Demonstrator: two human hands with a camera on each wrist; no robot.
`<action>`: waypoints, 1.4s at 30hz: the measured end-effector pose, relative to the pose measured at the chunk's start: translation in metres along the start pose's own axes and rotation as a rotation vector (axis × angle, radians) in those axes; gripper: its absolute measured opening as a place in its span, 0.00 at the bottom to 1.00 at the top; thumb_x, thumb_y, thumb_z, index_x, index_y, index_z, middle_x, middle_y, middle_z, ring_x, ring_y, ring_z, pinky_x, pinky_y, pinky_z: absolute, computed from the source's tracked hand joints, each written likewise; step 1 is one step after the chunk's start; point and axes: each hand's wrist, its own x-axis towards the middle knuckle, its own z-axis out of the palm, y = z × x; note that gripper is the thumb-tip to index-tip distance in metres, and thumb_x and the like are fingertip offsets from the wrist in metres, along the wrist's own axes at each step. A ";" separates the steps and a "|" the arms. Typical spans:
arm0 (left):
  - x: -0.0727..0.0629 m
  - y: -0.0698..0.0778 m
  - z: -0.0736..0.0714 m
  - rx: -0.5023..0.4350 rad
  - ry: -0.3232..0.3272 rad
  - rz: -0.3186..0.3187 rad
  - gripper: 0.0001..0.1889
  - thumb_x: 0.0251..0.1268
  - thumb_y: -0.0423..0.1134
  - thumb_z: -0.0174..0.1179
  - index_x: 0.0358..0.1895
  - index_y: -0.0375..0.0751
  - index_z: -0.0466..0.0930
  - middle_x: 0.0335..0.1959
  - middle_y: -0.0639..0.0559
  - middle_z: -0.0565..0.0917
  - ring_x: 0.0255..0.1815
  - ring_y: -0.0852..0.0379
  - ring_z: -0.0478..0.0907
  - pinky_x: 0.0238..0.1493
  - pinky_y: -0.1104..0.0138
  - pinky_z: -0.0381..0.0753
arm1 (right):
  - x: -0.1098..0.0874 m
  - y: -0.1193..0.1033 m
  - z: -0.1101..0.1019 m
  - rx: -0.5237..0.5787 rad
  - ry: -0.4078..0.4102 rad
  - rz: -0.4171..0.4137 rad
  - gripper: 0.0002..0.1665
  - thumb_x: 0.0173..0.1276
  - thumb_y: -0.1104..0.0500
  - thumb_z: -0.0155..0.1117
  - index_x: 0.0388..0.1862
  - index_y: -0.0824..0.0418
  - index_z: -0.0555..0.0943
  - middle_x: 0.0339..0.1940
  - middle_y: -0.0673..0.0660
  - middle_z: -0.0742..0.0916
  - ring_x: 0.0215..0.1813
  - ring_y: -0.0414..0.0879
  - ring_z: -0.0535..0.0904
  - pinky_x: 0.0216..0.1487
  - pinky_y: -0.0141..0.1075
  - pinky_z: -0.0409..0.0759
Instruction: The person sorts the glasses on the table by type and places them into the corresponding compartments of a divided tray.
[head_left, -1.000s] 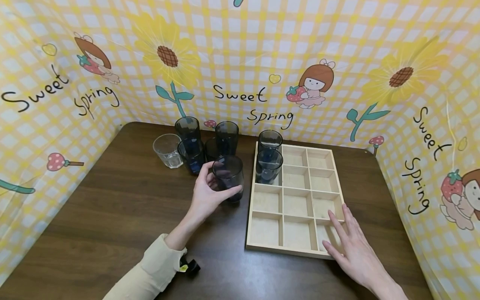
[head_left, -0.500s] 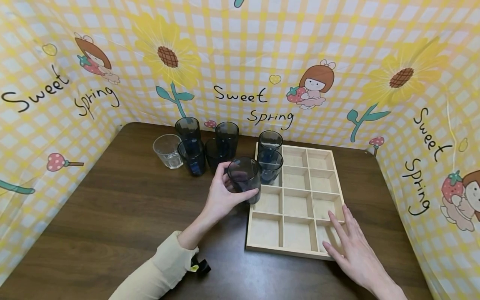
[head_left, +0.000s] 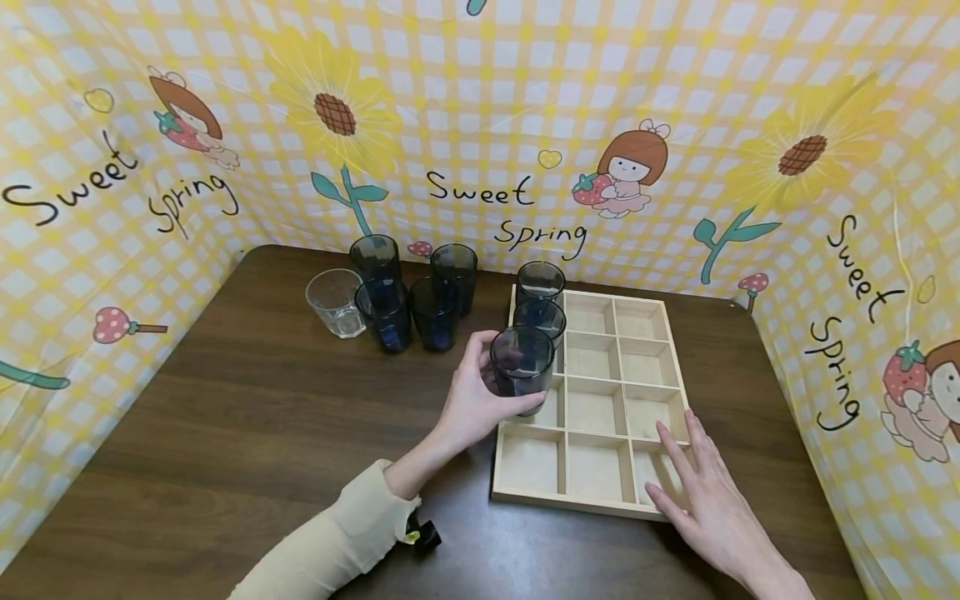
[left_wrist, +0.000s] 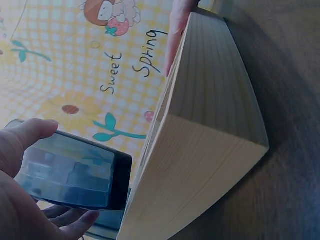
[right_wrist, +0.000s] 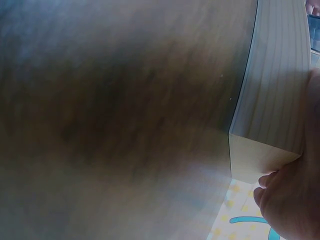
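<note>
My left hand (head_left: 480, 396) grips a dark tinted drinking glass (head_left: 523, 367) between thumb and fingers. In the head view this glass overlaps the left column of a wooden compartment tray (head_left: 592, 492), third row from the back. The left wrist view shows the held glass (left_wrist: 75, 170) with its thick base right by the tray's top edge. Two more dark glasses stand in the left column behind it, a far one (head_left: 541, 279) and a nearer one (head_left: 543, 315). My right hand (head_left: 708, 496) rests with spread fingers on the tray's right front corner.
Left of the tray stand several dark glasses (head_left: 435, 312) in a cluster, with one clear glass (head_left: 337, 304) at their left. A checked cloth (head_left: 480, 108) walls in the back and sides of the brown table (head_left: 247, 400).
My left hand has carried the dark glass rightward from beside the cluster to over the tray's left column. The right hand and the tray have stayed put.
</note>
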 end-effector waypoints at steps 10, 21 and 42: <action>0.004 -0.011 0.011 0.043 -0.018 0.017 0.45 0.53 0.32 0.86 0.72 0.41 0.66 0.63 0.38 0.88 0.62 0.41 0.87 0.68 0.48 0.84 | 0.000 0.000 0.000 0.000 0.000 -0.003 0.50 0.80 0.45 0.69 0.93 0.48 0.57 0.95 0.66 0.47 0.87 0.79 0.55 0.95 0.49 0.38; 0.007 -0.019 0.015 0.159 -0.009 0.043 0.46 0.50 0.34 0.88 0.71 0.39 0.69 0.66 0.37 0.79 0.64 0.41 0.85 0.66 0.48 0.86 | 0.000 0.000 0.000 0.005 0.002 -0.004 0.51 0.79 0.46 0.70 0.93 0.48 0.57 0.95 0.66 0.48 0.87 0.79 0.55 0.95 0.52 0.41; 0.006 -0.023 0.015 0.434 0.019 0.071 0.43 0.46 0.43 0.91 0.68 0.40 0.79 0.58 0.43 0.87 0.61 0.44 0.80 0.61 0.50 0.82 | 0.001 0.000 -0.001 0.019 -0.010 0.010 0.51 0.79 0.45 0.70 0.93 0.48 0.57 0.95 0.65 0.47 0.87 0.81 0.56 0.90 0.67 0.51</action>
